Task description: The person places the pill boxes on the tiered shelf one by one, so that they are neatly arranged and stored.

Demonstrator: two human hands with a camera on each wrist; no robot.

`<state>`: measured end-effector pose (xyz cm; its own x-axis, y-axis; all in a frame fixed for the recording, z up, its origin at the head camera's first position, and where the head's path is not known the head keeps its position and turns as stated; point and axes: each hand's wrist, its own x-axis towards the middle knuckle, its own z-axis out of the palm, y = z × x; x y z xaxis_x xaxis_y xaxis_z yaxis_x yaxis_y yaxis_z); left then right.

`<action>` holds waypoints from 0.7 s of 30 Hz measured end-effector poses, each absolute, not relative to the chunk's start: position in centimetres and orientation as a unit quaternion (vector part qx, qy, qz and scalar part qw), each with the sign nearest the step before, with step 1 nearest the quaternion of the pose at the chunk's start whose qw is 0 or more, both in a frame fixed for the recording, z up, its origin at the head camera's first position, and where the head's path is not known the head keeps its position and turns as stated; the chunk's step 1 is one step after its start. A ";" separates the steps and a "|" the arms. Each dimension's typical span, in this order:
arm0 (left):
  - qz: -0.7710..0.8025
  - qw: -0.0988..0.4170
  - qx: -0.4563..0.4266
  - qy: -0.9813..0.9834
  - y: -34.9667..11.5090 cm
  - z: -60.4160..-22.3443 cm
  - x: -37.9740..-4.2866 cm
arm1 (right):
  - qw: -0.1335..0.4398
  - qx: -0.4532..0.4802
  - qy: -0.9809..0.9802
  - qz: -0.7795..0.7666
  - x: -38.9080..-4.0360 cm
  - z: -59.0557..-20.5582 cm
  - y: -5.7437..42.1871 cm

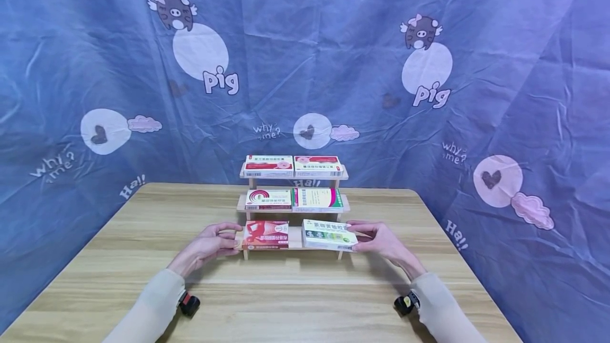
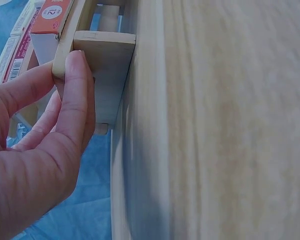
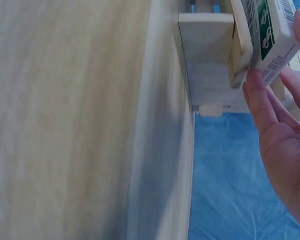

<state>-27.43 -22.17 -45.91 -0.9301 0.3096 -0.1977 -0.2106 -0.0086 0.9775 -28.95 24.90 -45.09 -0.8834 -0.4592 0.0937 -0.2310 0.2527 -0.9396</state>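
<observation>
A three-tier wooden display rack holds several medicine boxes. At the left end of its lowest tier, my left hand pinches the shelf edge between thumb and fingers, as the left wrist view shows. Beside those fingers lies a red medicine box. My right hand holds the right end of a white-and-green medicine box on the same tier. In the right wrist view that white-and-green box sits at a slight angle to the shelf, with fingertips at its end. A gap separates the two lowest boxes.
Two red-and-white boxes lie side by side on the top tier. The middle tier bears a white box with a red swirl and a green-and-magenta edged box. Blue printed cloth hangs behind the wooden table.
</observation>
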 end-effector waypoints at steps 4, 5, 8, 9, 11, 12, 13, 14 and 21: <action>0.709 0.183 0.037 0.680 -22.1 -45.9 -27.4 | 0.097 -0.208 0.783 -0.578 -28.9 -45.1 24.2; 0.709 0.183 0.036 0.680 -22.2 -45.9 -27.4 | 0.095 -0.207 0.785 -0.577 -28.8 -45.1 24.1; 0.707 0.184 0.034 0.682 -22.2 -45.8 -27.4 | 0.093 -0.198 0.789 -0.574 -28.8 -45.0 23.7; 0.707 0.183 0.033 0.683 -22.1 -45.8 -27.4 | 0.091 -0.198 0.791 -0.572 -28.8 -44.9 23.6; 0.706 0.182 0.034 0.684 -22.2 -45.8 -27.4 | 0.089 -0.202 0.791 -0.571 -28.8 -44.8 23.3; 0.706 0.181 0.034 0.684 -22.2 -45.8 -27.4 | 0.088 -0.201 0.790 -0.572 -28.8 -44.8 23.2; 0.706 0.180 0.034 0.684 -22.2 -45.8 -27.4 | 0.086 -0.205 0.789 -0.573 -28.9 -44.8 23.0; 0.706 0.180 0.034 0.685 -22.2 -45.8 -27.4 | 0.084 -0.207 0.789 -0.573 -28.9 -44.8 22.9; 0.707 0.183 0.030 0.682 -22.1 -45.7 -27.3 | 0.076 -0.208 0.799 -0.558 -29.4 -45.1 22.0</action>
<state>-27.28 -22.11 -45.74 -0.9312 0.3001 -0.2069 -0.2178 -0.0027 0.9760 -29.42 21.99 -45.13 -0.9016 -0.4182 0.1110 -0.2481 0.2894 -0.9245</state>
